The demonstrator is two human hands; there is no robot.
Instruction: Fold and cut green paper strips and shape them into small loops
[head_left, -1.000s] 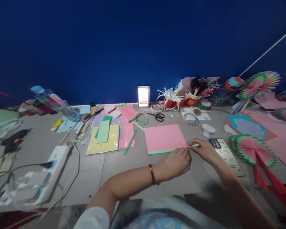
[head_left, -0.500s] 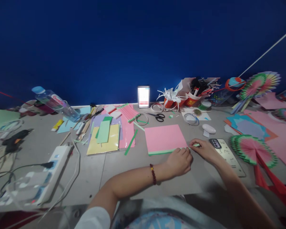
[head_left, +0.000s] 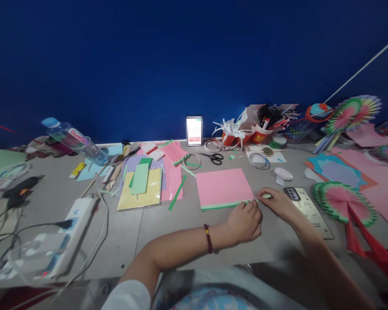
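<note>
A pink sheet of paper (head_left: 224, 185) lies flat at the middle of the table, with light and dark green paper strips (head_left: 215, 206) along its near edge. My left hand (head_left: 245, 220), wearing a dark red bead bracelet (head_left: 208, 239), is closed, its curled fingers pressed on the sheet's near right corner and hiding it. Just right of that corner, my right hand (head_left: 274, 201) has thumb and fingertips pinched together at the end of the green strip. A small pale green bit shows within that pinch. The two hands are close but apart.
A phone (head_left: 308, 211) and a folded paper fan (head_left: 344, 202) lie right of my right hand. Scissors (head_left: 216, 159) and tape rings (head_left: 192, 161) are behind the sheet. Left are a yellow paper pack (head_left: 150, 189), a loose green strip (head_left: 177, 193), a power strip (head_left: 73, 232) and a bottle (head_left: 80, 142).
My left hand has shifted very slightly to the right at the sheet's corner, its fingers still curled. The right hand and the pink sheet look almost unmoved.
</note>
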